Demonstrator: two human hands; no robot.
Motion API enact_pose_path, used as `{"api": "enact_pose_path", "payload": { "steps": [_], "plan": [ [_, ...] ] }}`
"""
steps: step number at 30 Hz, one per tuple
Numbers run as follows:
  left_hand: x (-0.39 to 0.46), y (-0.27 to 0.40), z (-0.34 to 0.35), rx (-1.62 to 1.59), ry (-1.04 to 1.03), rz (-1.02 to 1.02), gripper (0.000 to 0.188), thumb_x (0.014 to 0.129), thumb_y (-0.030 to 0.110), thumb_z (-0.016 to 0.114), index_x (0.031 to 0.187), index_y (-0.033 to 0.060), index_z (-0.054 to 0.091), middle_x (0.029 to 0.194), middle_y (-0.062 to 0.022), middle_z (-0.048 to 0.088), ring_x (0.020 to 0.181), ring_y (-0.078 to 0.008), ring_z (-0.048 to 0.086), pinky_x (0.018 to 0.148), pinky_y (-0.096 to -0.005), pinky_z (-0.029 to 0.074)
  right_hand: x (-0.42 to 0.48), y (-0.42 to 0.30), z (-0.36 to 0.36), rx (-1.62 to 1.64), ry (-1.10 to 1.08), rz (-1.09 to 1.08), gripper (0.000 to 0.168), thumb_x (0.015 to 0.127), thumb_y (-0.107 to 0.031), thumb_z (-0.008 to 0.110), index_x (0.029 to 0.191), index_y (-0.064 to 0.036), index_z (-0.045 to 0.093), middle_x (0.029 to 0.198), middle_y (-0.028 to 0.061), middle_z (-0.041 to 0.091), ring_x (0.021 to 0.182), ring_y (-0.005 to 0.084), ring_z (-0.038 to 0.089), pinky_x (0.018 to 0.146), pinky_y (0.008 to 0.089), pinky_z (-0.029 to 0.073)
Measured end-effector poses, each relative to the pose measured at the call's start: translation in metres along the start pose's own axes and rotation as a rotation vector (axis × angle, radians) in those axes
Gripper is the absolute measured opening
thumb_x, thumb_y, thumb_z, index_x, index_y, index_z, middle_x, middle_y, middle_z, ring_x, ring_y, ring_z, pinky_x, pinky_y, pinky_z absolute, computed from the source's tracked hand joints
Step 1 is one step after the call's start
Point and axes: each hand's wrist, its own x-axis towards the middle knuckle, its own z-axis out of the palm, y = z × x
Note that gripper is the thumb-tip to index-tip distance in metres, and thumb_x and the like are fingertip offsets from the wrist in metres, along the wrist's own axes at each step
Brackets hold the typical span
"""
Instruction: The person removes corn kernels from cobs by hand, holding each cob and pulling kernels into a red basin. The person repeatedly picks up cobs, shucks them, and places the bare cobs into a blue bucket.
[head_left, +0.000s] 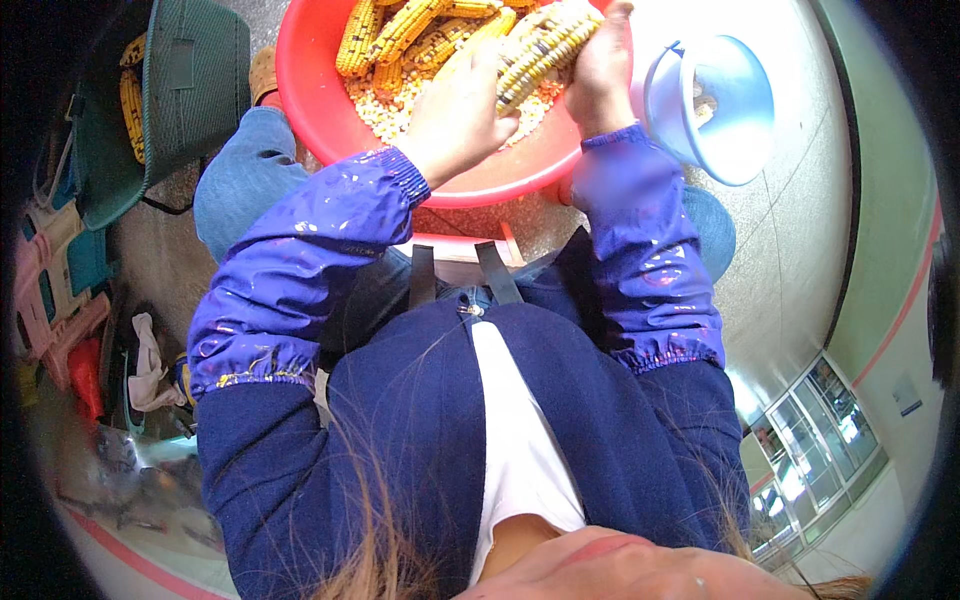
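An ear of corn (544, 60) with pale yellow and dark kernels slants above a red plastic basin (311, 97). My left hand (457, 116) grips its lower end, and my right hand (604, 79) is wrapped along the right side near its upper end. Yellow ears of corn with dark specks (405, 34) are piled in the far part of the basin. Another yellow ear lies just behind my left fingers; whether they touch it I cannot tell. Loose corn kernels (379, 109) cover the basin's bottom below both hands.
Right of the basin stands a pale blue bucket (731, 142) with some light pieces inside. A green woven basket (191, 97) at the left holds more corn ears (131, 112). My knees in jeans (240, 172) flank the basin. Pink plastic furniture (45, 277) sits far left.
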Motion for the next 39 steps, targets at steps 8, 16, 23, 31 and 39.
{"api": "enact_pose_path", "payload": {
  "steps": [8,16,23,31,39],
  "plan": [
    [-0.004,0.017,-0.001,0.005,-0.028,0.050,0.072,0.070,0.023,0.070,0.126,0.0018,0.031,0.100,-0.0241,0.058,0.078,-0.0418,0.060,0.067,-0.0463,0.050,0.014,0.004,-0.041,0.299,-0.253,-0.089,0.052,0.096,-0.049,0.021,0.067,-0.014,0.046,0.064,0.0011,0.054,0.058,0.0135,0.051,0.059,0.0275,0.043],
    [-0.003,0.015,-0.003,-0.103,0.022,0.042,0.072,0.071,0.031,0.069,0.126,0.0033,0.031,0.109,-0.0258,0.052,0.089,-0.0432,0.058,0.075,-0.0467,0.048,0.030,0.012,-0.067,0.065,-0.207,-0.118,0.043,0.097,-0.040,0.030,0.103,-0.006,0.054,0.089,0.0070,0.060,0.082,0.0191,0.057,0.074,0.0338,0.047],
    [-0.009,0.008,-0.011,-0.029,0.086,0.099,0.062,0.072,0.020,0.069,0.123,0.0189,0.035,0.097,-0.0171,0.045,0.077,-0.0385,0.059,0.062,-0.0469,0.050,0.020,0.006,-0.063,0.297,-0.096,0.028,0.048,0.095,-0.042,0.030,0.100,-0.001,0.056,0.090,0.0112,0.063,0.083,0.0234,0.061,0.078,0.0363,0.050],
    [-0.005,0.006,-0.013,0.162,0.090,0.199,0.059,0.071,0.017,0.070,0.122,0.0137,0.039,0.100,-0.0138,0.046,0.078,-0.0347,0.059,0.062,-0.0431,0.050,0.005,-0.012,-0.050,0.320,-0.244,0.129,0.070,0.092,-0.057,0.024,0.098,0.004,0.058,0.091,0.0154,0.062,0.086,0.0271,0.060,0.082,0.0383,0.048],
    [0.006,-0.004,-0.019,0.452,0.325,0.413,0.048,0.073,0.014,0.065,0.118,0.0198,0.048,0.101,-0.0082,0.050,0.076,-0.0239,0.058,0.057,-0.0340,0.049,-0.010,-0.021,-0.035,0.382,-0.388,0.011,0.062,0.093,-0.053,0.027,0.095,0.001,0.057,0.095,0.0155,0.058,0.093,0.0273,0.055,0.087,0.0401,0.043]
  ]
}}
